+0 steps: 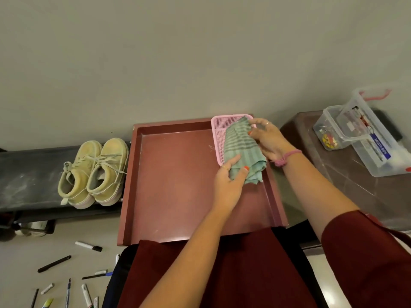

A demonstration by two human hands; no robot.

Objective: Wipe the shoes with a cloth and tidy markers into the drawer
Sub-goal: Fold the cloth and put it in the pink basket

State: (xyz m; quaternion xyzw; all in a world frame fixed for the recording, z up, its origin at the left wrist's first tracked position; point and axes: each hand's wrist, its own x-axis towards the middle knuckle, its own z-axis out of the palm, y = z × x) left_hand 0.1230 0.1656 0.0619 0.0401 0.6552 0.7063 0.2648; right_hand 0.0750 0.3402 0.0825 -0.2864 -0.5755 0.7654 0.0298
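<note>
Plain grey wall backs an open drawer (178,185). Both hands, left (229,181) and right (266,138), grip the folded cloth (242,152) over a pink basket (219,138). Shoes (93,172) wait unwiped; floor markers (89,245) could get stepped on.

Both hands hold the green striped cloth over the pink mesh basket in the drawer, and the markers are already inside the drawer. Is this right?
Not quite. The head view shows the markers on the floor, outside the reddish-brown drawer. The rest is right.
</note>
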